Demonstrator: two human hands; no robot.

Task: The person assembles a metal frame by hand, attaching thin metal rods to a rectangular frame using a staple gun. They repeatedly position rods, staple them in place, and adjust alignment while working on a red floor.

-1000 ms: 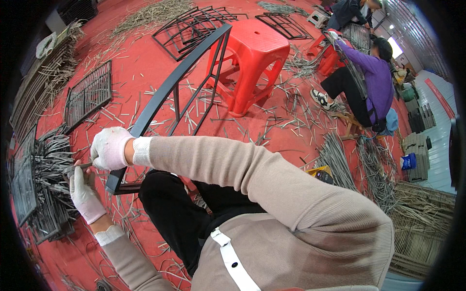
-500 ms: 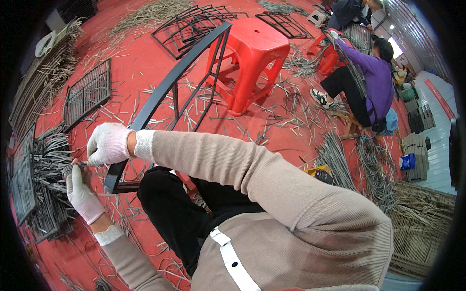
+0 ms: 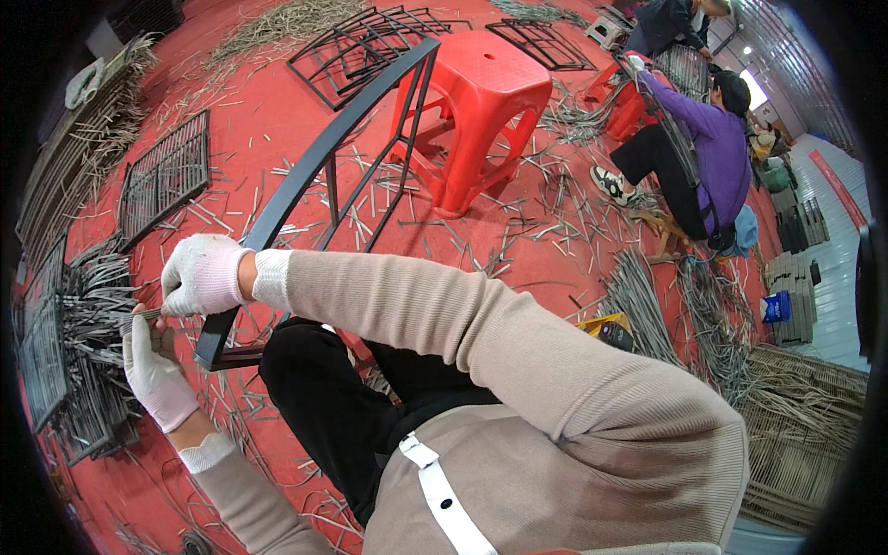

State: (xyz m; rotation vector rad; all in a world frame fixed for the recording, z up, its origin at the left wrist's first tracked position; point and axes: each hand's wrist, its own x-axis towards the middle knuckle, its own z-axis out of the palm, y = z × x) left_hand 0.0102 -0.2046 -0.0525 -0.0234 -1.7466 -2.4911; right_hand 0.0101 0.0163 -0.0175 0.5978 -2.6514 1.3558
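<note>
The left hand (image 3: 159, 375), in a pale glove, pinches a small band of grey flat strips (image 3: 148, 316) between thumb and fingers, at the far left, just beside a heap of loose grey strips (image 3: 100, 301). The gloved right hand (image 3: 205, 275) is just above it, knuckles up; its fingers are turned under and hidden, so I cannot tell how tightly they close or whether they hold the strips' end. The right forearm crosses over the lower part of a black metal frame (image 3: 314, 176), whose upper end reaches beside a red plastic stool (image 3: 490, 74). For good handling, the strips are best kept flat and parallel, with the left pinch firm and close to the right hand so that none slips or twists. Loose ends from the heap could snag, so lifting the band slightly clear would help.
</note>
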